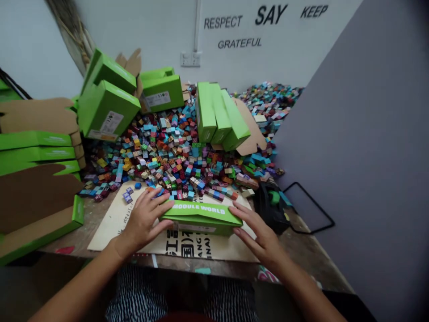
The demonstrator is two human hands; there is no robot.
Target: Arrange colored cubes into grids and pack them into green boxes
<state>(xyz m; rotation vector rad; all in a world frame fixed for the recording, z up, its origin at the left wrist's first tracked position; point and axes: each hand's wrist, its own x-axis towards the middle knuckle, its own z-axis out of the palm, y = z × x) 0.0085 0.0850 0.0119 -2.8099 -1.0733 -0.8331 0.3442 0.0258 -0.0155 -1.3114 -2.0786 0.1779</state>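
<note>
On the left lies a pile of flat green cardboard boxes (36,152). Behind the middle, a big heap of small colored cubes (174,152) spreads over the table. The left hand (144,219) and right hand (258,237) are apart, 1 at each end of a long green cardboard box (201,223), seeming to press it flat and keep it steady. It lies on a pale paper sheet (114,228) and says MODULE WORLD in white. A black bag (271,208) sits to the right. The white wall (161,44) shows 4 words: RESPECT, SAY, KEEP, GRATEFUL.
</note>
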